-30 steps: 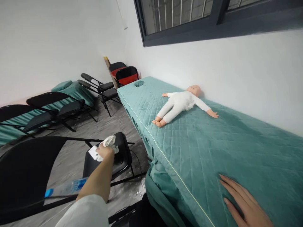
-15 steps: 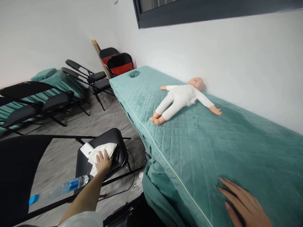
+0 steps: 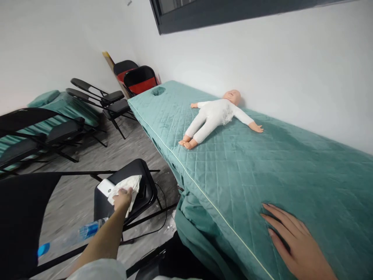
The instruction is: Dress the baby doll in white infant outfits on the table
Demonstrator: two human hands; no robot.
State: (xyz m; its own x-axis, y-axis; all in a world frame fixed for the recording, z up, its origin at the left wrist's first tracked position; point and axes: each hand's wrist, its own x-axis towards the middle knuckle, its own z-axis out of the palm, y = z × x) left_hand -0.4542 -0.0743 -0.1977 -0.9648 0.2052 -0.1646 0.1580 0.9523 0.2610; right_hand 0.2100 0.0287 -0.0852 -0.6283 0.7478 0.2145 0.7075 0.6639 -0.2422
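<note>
My left hand (image 3: 122,198) reaches down to the black chair seat, its fingers closed on a crumpled white cloth (image 3: 132,183). A white phone-like device (image 3: 105,187) lies partly beside the cloth, and a dark object (image 3: 142,191) sits at its other side. Flat on the green quilted bed cover (image 3: 233,182) rests my right hand (image 3: 297,241), fingers stretched out and holding nothing. Farther up the bed a baby doll (image 3: 214,114) in a white suit lies on its back, arms spread. White fluffy bits cling to its side.
A clear water bottle (image 3: 87,230) with a blue cap lies across the chair (image 3: 140,167) by my left forearm. Folding chairs (image 3: 115,105) and another green-covered bed (image 3: 71,107) stand at the left. A white wall (image 3: 291,70) runs along the bed's far side.
My left hand's fingers, spread over the cloth before, have drawn together on it. My right hand still lies flat on the bed. The view has shifted slightly.
</note>
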